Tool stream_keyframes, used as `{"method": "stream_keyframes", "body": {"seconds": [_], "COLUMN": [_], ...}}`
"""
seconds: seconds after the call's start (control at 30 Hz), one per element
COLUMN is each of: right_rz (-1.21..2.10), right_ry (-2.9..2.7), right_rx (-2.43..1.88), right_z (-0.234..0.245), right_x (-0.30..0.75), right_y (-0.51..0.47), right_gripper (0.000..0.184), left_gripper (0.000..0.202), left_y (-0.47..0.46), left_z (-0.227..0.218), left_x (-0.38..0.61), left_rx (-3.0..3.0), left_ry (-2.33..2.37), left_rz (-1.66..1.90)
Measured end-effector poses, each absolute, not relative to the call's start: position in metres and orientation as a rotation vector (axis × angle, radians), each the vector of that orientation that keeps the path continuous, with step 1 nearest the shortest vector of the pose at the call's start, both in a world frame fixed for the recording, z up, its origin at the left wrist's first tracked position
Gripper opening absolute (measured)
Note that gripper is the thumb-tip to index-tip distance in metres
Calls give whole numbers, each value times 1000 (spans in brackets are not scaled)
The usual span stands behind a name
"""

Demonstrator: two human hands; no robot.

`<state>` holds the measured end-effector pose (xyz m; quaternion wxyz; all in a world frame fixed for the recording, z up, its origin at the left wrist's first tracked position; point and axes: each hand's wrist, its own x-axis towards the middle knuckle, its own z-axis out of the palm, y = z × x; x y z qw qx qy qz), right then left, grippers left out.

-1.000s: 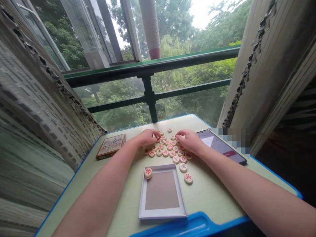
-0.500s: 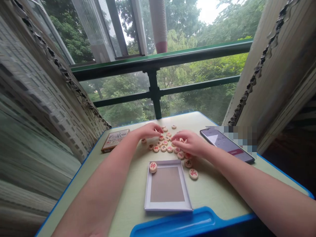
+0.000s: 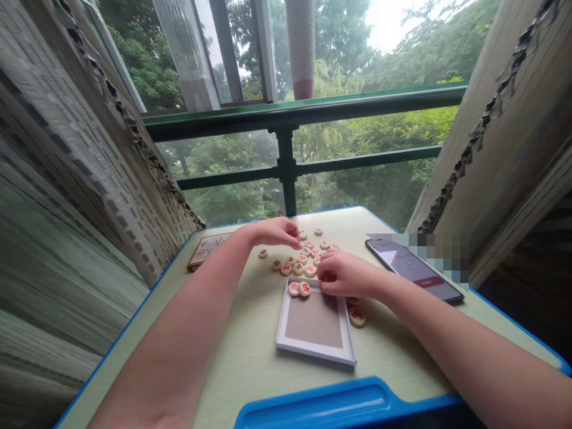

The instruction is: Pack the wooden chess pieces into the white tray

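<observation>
Round wooden Chinese chess pieces (image 3: 298, 268) with red and black characters lie loosely grouped in the middle of the table. My left hand (image 3: 283, 231) is over the far left side of the group, its fingers pinched downward; whatever is between the fingertips is hidden. A shallow white box tray (image 3: 315, 325) sits nearer to me, slightly turned, with two red-marked pieces (image 3: 304, 289) at its far left corner. My right hand (image 3: 344, 273) is at the tray's far right corner with fingers curled in. What those fingers hold, if anything, cannot be seen. Pieces (image 3: 357, 316) show below that hand.
A decorated box lid (image 3: 203, 253) lies at the left, partly behind my left forearm. A phone (image 3: 413, 269) rests at the right. The pale green table (image 3: 241, 357) has a blue edge and a blue trough (image 3: 313, 408) in front. Curtains (image 3: 451, 161) and a window railing (image 3: 313, 113) stand beyond.
My right hand has come from the pieces to the tray's far right corner. The tray has turned slightly, and a second piece is in it. My left hand's fingers have drawn together.
</observation>
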<state>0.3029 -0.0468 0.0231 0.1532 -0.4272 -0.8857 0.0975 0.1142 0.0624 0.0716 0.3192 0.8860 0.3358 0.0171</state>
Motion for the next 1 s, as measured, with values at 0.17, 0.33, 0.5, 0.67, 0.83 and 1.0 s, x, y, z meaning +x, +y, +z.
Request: {"method": "stream_keyframes", "body": {"seconds": [0.17,0.33,0.5,0.67,0.83,1.0], "right_rz": [291,267,292,279,242,244], "right_ry": [-2546,-2500,-2593,-2594,-2583,-2542], "right_rx": [-1222,-1110,-1031,-1011,-1106,-1203], "right_z": [25,30,26,25,28,25], "right_x": [300,292,282,283,282,279], "right_y": [-50,-62,-71,-70,-72,-72], "right_gripper": [12,21,14,9,12,15], "left_gripper": [34,34,34,35,34,31], "left_y": [41,22,17,7,-28,-73], "left_z": [99,111,112,98,66,38], "left_x": [114,121,126,132,116,92], "left_rx": [2285,2455,2587,2631,2762,2881], "left_ry": [842,851,919,1168,1487,1551], "left_rz": [-336,-522,-648,-479,-346,146]}}
